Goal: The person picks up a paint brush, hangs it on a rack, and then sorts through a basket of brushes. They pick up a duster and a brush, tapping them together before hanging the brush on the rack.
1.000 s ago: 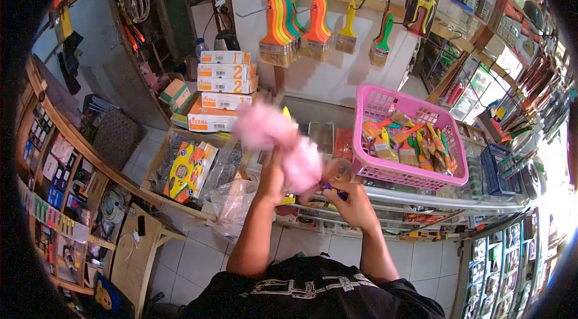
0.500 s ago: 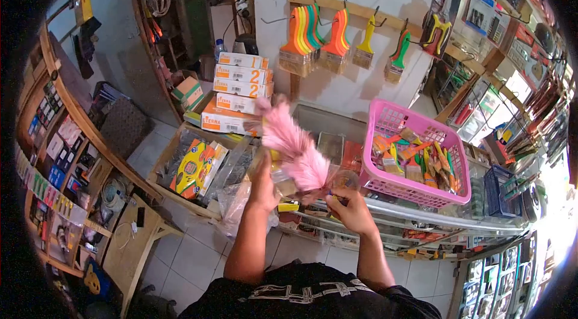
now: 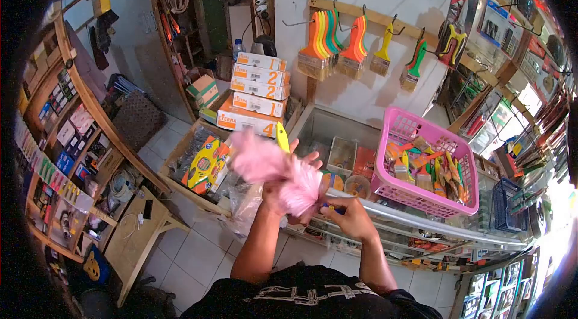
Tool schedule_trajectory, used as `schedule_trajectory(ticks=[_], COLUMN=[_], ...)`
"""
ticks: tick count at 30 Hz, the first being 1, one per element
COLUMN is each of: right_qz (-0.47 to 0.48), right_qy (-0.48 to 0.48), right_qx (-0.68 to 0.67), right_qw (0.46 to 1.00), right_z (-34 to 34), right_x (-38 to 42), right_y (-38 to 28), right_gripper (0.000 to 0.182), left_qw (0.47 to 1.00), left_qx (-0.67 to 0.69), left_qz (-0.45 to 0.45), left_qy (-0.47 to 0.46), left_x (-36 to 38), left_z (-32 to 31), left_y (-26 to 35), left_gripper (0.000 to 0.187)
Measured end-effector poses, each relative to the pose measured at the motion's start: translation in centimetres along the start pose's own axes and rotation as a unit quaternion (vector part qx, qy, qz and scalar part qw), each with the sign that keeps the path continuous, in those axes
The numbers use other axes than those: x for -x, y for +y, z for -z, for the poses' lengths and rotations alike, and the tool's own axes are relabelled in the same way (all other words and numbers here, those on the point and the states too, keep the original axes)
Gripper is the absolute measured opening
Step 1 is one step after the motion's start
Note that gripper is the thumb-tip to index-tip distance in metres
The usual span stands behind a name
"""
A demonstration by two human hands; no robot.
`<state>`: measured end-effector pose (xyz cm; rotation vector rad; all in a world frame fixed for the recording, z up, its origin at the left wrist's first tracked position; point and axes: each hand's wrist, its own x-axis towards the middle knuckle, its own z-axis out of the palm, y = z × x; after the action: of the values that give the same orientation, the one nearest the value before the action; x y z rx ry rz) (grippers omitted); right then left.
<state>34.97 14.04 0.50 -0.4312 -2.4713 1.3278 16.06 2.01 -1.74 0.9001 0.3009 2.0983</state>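
A pink feather duster (image 3: 301,183) is gripped by its handle in my right hand (image 3: 351,218), whose fingers are closed. Its blurred feathers pass across my left hand (image 3: 273,200) and hide most of that palm. From behind the feathers rises the yellow handle of a paintbrush (image 3: 282,137), which my left hand holds; some of its fingers show stretched out beyond the duster. The brush's bristles are hidden.
On the glass counter (image 3: 397,210) stands a pink basket (image 3: 424,201) of paintbrushes. Stacked white and orange boxes (image 3: 256,105) stand behind an open carton (image 3: 192,192) at left. More paintbrushes (image 3: 316,60) hang from wall hooks. A wooden bench (image 3: 135,241) is at lower left.
The duster's feathers have swung left and down across my left hand. The yellow brush handle now stands out above them. The whole view has shifted slightly.
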Motion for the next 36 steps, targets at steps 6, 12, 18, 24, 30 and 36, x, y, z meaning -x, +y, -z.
schedule_trajectory(ticks=[6, 12, 18, 24, 30, 36], right_qz=[0.062, 0.039, -0.022, -0.007, 0.019, -0.007], right_qy=[0.055, 0.014, 0.144, 0.168, 0.269, 0.277], right_qx=[-0.008, 0.041, -0.005, -0.060, 0.056, 0.122], right_qw=[0.996, 0.998, 0.989, 0.984, 0.961, 0.953], right_z=[0.0, 1.6, -0.8, -3.7, -5.5, -6.1], right_x=[-1.8, -4.2, -5.3, -8.2, -11.5, -11.8], right_y=[-0.6, 2.5, 3.6, 8.4, 10.5, 9.4], right_gripper=[0.028, 0.030, 0.032, 0.041, 0.043, 0.046], left_qw=[0.974, 0.932, 0.950, 0.955, 0.951, 0.953], left_qx=[-0.027, 0.010, 0.008, 0.033, -0.001, -0.004], left_qz=[0.093, 0.101, 0.213, 0.196, 0.161, 0.202], left_qy=[0.203, 0.348, 0.229, 0.220, 0.264, 0.225], left_x=[1.1, 1.8, 2.9, 4.3, 4.9, 5.5], left_z=[0.3, 0.9, 0.6, 1.2, 1.3, 2.5], left_y=[-2.4, -0.8, 0.7, 1.0, 2.4, 2.4], left_gripper=[0.063, 0.064, 0.064, 0.058, 0.055, 0.058])
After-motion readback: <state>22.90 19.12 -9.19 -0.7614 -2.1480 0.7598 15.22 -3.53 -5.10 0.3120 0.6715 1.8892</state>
